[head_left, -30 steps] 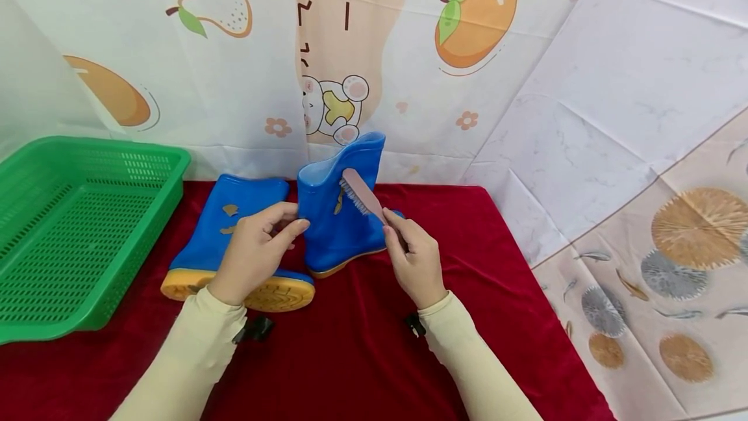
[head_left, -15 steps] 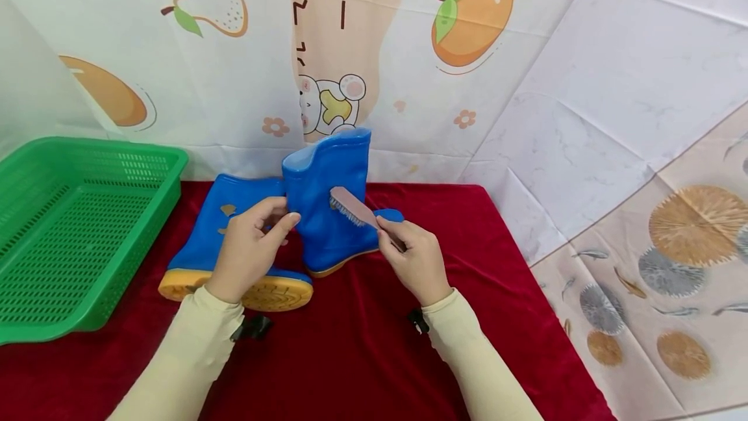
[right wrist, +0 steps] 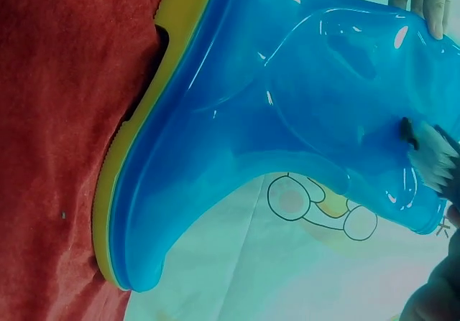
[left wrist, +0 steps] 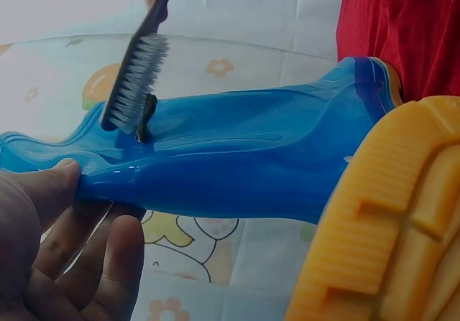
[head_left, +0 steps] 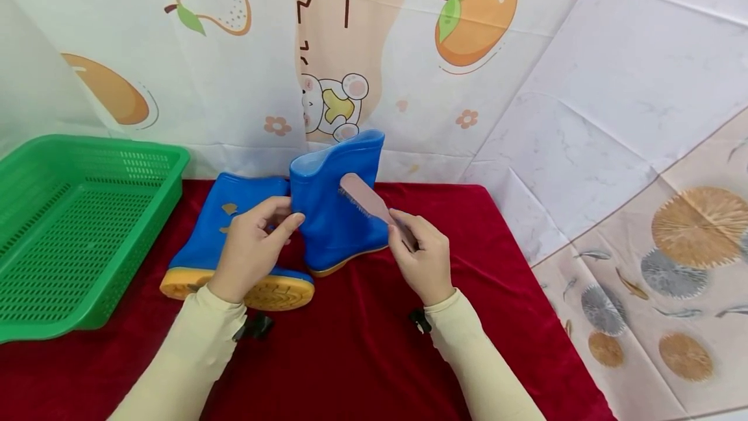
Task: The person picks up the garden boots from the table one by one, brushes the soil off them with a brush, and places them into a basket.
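Note:
A blue rain boot (head_left: 327, 226) with a yellow sole stands upright on the red cloth, leaning a little. My left hand (head_left: 251, 245) pinches the side of its shaft near the top, thumb outside. In my right hand (head_left: 423, 255), the handle of a pink scrub brush (head_left: 363, 195) is gripped. The brush's pale bristles (left wrist: 139, 77) face the shaft, right at a brown mud patch (left wrist: 146, 120). That same dark patch (right wrist: 408, 131) shows beside the bristles in the right wrist view. The head view hides it behind the brush.
A second blue boot (head_left: 204, 226) lies on its side behind my left hand, with brown patches on its shaft and its yellow sole (head_left: 283, 294) facing me. At the left stands a green plastic basket (head_left: 108, 297). A printed cloth wall (head_left: 234, 115) rises behind the boots.
Over the shaft, the brush first moved down and left, then back up and right. The boot's top swayed left and partly back. My left hand keeps hold of it.

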`<state>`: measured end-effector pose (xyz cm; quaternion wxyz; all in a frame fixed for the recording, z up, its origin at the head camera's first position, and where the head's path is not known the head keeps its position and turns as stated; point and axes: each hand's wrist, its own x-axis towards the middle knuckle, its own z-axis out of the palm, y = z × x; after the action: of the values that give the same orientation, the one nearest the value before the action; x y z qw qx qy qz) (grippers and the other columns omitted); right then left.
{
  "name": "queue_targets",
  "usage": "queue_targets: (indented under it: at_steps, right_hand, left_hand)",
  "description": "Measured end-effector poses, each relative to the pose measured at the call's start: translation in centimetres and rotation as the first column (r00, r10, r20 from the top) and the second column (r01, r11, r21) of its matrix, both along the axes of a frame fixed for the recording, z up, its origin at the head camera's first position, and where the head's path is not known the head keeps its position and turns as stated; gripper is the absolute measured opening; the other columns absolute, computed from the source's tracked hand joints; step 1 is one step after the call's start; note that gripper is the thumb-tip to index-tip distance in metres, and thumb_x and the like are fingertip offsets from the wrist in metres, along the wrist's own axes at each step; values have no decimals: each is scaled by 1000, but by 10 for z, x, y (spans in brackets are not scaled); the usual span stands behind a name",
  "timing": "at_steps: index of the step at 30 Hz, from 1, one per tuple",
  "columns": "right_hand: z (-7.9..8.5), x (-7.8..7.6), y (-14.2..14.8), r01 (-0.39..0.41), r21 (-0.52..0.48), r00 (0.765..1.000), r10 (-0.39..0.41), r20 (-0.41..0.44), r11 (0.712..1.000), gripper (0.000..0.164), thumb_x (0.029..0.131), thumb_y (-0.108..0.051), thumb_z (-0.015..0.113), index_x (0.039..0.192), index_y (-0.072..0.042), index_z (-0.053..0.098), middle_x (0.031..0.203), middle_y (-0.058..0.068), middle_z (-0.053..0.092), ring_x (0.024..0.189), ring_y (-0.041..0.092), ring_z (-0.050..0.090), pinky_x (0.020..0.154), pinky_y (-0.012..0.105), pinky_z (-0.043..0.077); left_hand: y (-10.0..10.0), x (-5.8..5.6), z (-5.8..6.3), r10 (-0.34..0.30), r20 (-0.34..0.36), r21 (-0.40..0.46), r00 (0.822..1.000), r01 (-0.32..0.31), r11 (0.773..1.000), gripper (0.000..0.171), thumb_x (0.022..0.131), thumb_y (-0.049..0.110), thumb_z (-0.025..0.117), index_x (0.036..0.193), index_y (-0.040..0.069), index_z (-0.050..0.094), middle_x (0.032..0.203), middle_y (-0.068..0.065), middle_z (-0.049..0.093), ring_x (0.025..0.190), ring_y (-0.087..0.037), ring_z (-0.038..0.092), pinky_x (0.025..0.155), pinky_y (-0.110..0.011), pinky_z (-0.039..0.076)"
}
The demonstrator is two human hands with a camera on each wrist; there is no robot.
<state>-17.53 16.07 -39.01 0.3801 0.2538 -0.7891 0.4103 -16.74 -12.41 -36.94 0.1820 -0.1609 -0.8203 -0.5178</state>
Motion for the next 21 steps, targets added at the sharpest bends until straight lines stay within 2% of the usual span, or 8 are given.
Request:
queue_targets:
  at_steps: [4, 10, 16, 21]
  right_hand:
    - [0, 0, 0, 11, -9, 1000, -12, -19, 1000, 24, 91, -2, 71, 114, -5, 78, 68, 1, 59, 58, 11, 45, 53, 22, 39]
    - [-5, -2, 0, 33, 120, 999, -32, -13, 992, 25, 88, -5, 75, 113, -7, 81, 61, -4, 47, 56, 7, 40, 49, 21, 32]
    - [-7, -4, 4, 56, 176, 998, -57, 2, 983, 24, 87, -8, 77, 111, -10, 81, 63, -3, 52, 57, 6, 41, 50, 22, 36]
    - [-6, -5, 10, 43, 209, 998, -50, 28, 977, 24, 87, -10, 77, 111, -10, 81, 71, -1, 65, 58, 8, 48, 52, 24, 43]
  left_hand:
    - [1, 0, 0, -2, -3, 1, 1000, 2, 1000, 21, 102, 19, 68, 119, 9, 72, 94, -5, 74, 70, -15, 64, 61, -21, 53]
    - [1, 0, 0, 15, -1, 1, 1000, -15, 1000, 22, 102, 20, 68, 120, 8, 71, 94, -5, 74, 70, -16, 64, 62, -21, 53]
    - [1, -1, -1, 38, -2, 4, 999, -38, 999, 25, 102, 20, 68, 123, 6, 70, 96, -7, 74, 71, -18, 65, 64, -20, 53]
    - [1, -2, -3, 39, -6, 10, 999, -39, 999, 26, 102, 20, 67, 123, 5, 69, 98, -7, 75, 71, -18, 65, 65, -19, 53]
